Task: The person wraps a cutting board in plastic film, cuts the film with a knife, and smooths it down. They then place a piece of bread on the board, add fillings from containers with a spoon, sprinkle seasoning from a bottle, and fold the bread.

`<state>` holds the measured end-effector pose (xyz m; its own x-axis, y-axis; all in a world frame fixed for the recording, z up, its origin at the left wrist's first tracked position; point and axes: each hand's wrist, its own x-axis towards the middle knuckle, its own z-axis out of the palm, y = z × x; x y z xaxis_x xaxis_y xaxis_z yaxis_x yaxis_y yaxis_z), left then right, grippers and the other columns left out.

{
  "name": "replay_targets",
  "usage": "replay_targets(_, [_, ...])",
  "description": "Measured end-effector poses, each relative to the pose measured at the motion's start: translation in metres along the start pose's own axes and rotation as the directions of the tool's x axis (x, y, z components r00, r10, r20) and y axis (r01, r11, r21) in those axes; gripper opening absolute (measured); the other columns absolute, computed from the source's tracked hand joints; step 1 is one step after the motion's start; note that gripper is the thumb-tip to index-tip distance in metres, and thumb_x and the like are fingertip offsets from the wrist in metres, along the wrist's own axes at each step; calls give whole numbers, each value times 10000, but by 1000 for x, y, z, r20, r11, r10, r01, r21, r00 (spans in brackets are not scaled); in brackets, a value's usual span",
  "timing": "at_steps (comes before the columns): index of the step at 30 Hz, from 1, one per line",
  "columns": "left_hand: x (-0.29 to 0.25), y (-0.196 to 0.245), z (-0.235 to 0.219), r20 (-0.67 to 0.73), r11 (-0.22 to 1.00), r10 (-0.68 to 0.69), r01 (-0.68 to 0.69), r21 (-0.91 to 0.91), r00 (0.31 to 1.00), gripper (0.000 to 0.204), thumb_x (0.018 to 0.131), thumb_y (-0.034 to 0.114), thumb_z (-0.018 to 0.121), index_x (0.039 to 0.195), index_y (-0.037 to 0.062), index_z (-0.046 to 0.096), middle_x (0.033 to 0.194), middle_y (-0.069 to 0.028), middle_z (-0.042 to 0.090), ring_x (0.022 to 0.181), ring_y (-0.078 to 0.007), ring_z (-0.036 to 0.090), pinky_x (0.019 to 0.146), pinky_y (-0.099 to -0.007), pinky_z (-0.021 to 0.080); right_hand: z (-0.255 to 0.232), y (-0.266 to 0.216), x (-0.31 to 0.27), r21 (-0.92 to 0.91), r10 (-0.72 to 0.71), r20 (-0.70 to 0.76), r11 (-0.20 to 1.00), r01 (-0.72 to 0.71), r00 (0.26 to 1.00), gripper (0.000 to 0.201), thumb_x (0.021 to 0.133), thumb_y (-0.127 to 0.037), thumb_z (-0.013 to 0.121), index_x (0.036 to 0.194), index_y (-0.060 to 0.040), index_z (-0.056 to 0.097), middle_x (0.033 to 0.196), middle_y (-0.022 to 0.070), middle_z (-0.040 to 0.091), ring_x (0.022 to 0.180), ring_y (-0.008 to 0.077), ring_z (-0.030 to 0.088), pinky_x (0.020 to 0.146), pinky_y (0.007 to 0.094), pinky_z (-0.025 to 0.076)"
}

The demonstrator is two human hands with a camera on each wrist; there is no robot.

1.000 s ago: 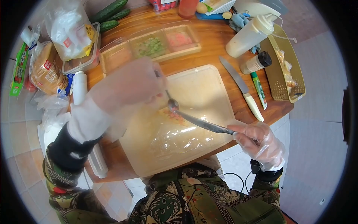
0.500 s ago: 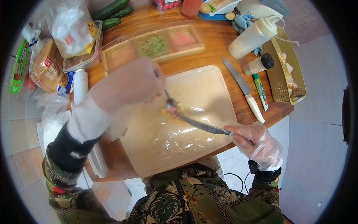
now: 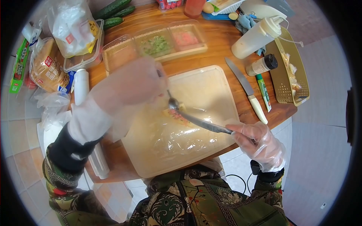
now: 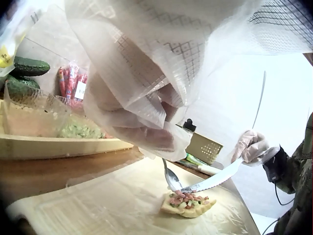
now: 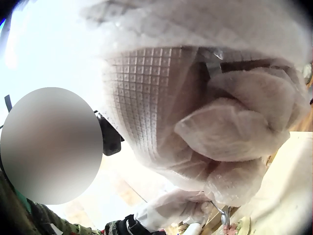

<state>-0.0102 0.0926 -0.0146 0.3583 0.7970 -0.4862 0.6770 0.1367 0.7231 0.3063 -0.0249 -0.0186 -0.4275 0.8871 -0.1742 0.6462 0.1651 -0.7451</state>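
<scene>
My left hand [image 3: 151, 88], in a clear plastic glove, grips a metal spoon [image 3: 173, 102] with its bowl down on a small piece of bread topped with chopped filling [image 3: 176, 113]. The bread lies on a pale cutting board [image 3: 205, 84] covered with plastic film. My gloved right hand [image 3: 256, 141] holds a serrated table knife [image 3: 205, 125] by the handle, and its tip meets the spoon bowl. In the left wrist view the knife [image 4: 215, 178] crosses the spoon [image 4: 171, 178] just above the topped bread [image 4: 188, 204]. The right wrist view is mostly filled by the right hand's glove [image 5: 220, 122].
A white-handled knife [image 3: 247, 90], green tube [image 3: 263, 90], spice jar [image 3: 261, 64] and squeeze bottle [image 3: 256, 35] lie right of the board, beside an olive basket [image 3: 288, 71]. A compartment tray [image 3: 154, 45] sits behind. Cucumbers [image 3: 111, 13] and bagged bread [image 3: 47, 69] are at the left.
The knife tip and spoon have shifted slightly up and left over the bread. My right hand has crept a little toward the board. More of the topped bread shows.
</scene>
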Motion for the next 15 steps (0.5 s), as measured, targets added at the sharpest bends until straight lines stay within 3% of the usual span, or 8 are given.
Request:
replay_targets(5, [-2,1,-1,-17,1000,0,-1,-30,1000,253,890,224,640,892,-29,641,748,-74,661,624,-137,653,588,-272,520,1,3,-2,12,-43,-12,999,43,999,271,879,6,678,1136,-58,733,520,105,518,412,232,492,440,366,354])
replay_targets(8, [-1,1,-2,-6,999,-1,1,-36,1000,256,894,226,642,903,-29,640,750,-72,662,624,-138,654,586,-273,519,-1,-1,-1,24,0,10,1000,0,1000,265,886,2,677,1140,-54,728,518,104,516,409,228,488,438,362,350])
replay_targets(10, [-2,1,-1,1,999,-13,13,-29,1000,259,896,229,644,907,-30,639,754,-72,665,624,-138,654,587,-274,519,1,3,0,11,-54,-9,998,54,999,258,897,0,669,1143,-54,726,514,101,513,408,221,485,436,358,346])
replay_targets(12, [-3,0,2,-86,997,70,-66,48,994,238,836,182,603,816,-19,729,717,-125,721,659,-227,700,644,-338,545,2,-4,5,23,-25,13,999,25,1000,260,897,-1,669,1144,-59,728,517,103,514,411,226,489,439,362,350])
replay_targets(13, [-3,1,1,-86,997,70,-66,48,994,238,836,182,603,816,-19,729,717,-125,721,659,-227,700,644,-338,545,2,-7,6,35,2,36,999,-3,999,261,898,-1,669,1144,-64,729,520,106,516,415,231,494,442,366,354])
replay_targets(15, [-3,1,-2,-6,1000,1,-1,-3,1000,265,896,238,645,911,-27,645,759,-74,671,625,-139,656,583,-271,516,3,-10,7,15,7,28,1000,-7,1000,268,890,2,673,1142,-69,731,522,112,513,420,241,498,446,374,357])
